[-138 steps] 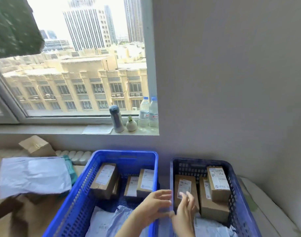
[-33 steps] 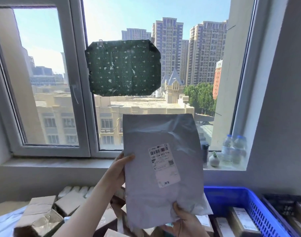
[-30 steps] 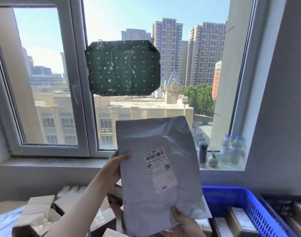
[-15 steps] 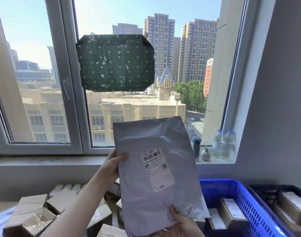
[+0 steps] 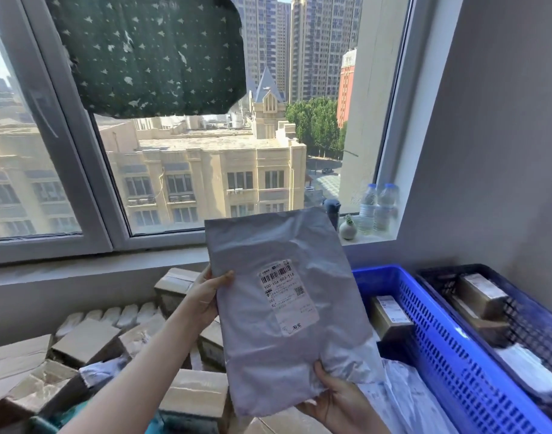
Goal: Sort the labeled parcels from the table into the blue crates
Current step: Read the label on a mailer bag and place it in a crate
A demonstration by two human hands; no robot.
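I hold a grey plastic mailer parcel (image 5: 281,324) upright in front of me, its white barcode label (image 5: 285,296) facing me. My left hand (image 5: 205,296) grips its left edge. My right hand (image 5: 334,399) grips its bottom right corner. A bright blue crate (image 5: 440,339) stands at the right with a labeled cardboard box (image 5: 390,317) and white mailers inside. A darker blue crate (image 5: 537,327) sits further right, holding boxes. Several cardboard parcels (image 5: 86,343) are piled on the table at lower left.
A window sill (image 5: 367,239) behind carries two water bottles (image 5: 378,208), a dark flask and a small white vase (image 5: 348,228). A dark green patterned sheet (image 5: 149,51) hangs on the window. A grey wall (image 5: 503,136) closes the right side.
My view has tilted down slightly and the grey mailer has come lower and a little right, toward the crates. Both hands keep their hold. Long before, my hands were at the crates.
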